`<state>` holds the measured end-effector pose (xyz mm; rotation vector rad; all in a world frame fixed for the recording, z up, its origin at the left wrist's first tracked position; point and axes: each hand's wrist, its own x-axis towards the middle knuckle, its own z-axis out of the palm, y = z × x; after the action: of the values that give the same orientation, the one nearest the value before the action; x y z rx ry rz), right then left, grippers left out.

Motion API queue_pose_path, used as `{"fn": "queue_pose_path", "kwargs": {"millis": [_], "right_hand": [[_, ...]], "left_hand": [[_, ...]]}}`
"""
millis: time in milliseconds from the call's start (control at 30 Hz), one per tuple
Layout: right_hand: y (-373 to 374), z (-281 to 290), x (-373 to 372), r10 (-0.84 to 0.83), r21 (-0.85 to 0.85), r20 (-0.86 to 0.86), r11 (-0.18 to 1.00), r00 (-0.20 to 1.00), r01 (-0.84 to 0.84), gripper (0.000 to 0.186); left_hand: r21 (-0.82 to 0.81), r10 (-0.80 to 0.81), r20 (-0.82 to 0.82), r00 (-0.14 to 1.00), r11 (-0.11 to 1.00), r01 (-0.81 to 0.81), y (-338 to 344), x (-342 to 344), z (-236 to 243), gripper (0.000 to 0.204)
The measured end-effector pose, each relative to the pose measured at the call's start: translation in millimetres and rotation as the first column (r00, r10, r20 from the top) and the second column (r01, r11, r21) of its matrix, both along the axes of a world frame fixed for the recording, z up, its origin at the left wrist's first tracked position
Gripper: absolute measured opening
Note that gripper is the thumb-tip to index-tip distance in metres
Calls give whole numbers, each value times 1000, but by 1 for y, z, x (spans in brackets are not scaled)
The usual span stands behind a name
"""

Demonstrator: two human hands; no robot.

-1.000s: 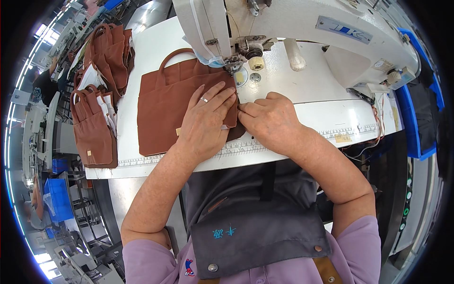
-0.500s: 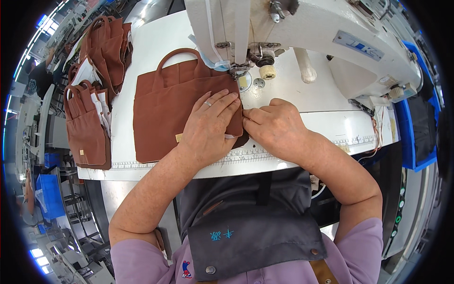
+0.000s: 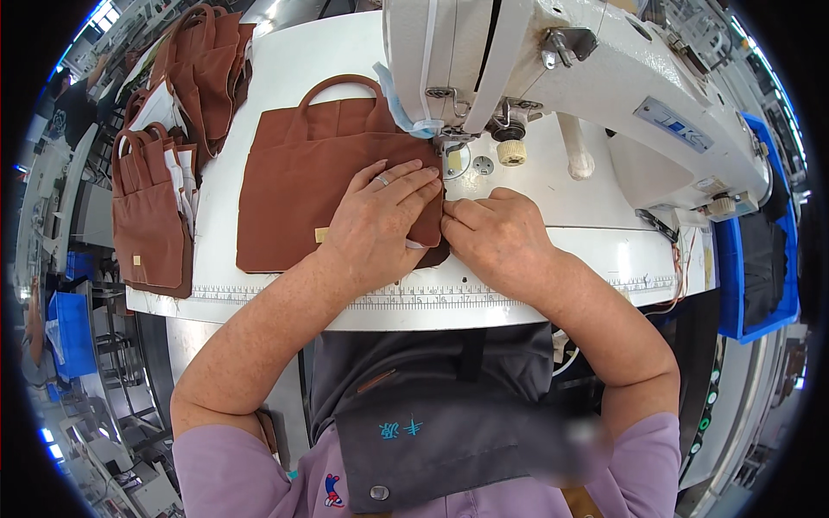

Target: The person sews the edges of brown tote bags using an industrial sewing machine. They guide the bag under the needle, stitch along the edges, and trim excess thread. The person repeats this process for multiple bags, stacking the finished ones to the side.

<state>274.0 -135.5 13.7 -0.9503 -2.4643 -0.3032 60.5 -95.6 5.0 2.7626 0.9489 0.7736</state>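
Note:
A brown handbag (image 3: pixel 285 190) with a looped handle and a small gold-coloured tag lies flat on the white sewing table. My left hand (image 3: pixel 380 220), ringed on one finger, rests on its right part with fingers stretched out. At the bag's right edge, my right hand (image 3: pixel 496 229) is closed, pinching the layered edge between thumb and forefinger. The far right corner of the bag reaches the presser foot of the sewing machine (image 3: pixel 492 69). A sliver of something white shows below my left palm. The undersides of the layers are hidden.
More brown bags (image 3: pixel 155 207) are stacked at the table's left side. A printed ruler strip (image 3: pixel 406 298) runs along the front edge. The machine's arm spans the far right, beside a blue crate (image 3: pixel 756 319) holding dark material.
The bag has shifted slightly away from the front edge, baring more of the ruler. Both hands keep their hold and move with it. The head view has also shifted.

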Motion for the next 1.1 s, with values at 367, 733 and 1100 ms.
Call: {"fn": "queue_pose_path", "kwargs": {"millis": [367,733,1100], "right_hand": [[7,-2,2,-51,12,-27,999,998,51,7],[17,-6,3,-110,19,-46,994,993,111,6],[17,-7,3,-119,5,-100,993,988,120,5]], "left_hand": [[24,8,4,1000,1000,-8,10,5,0,51],[39,-7,32,999,999,6,27,9,0,49],[47,3,28,1000,999,-4,29,10,-1,48]]}}
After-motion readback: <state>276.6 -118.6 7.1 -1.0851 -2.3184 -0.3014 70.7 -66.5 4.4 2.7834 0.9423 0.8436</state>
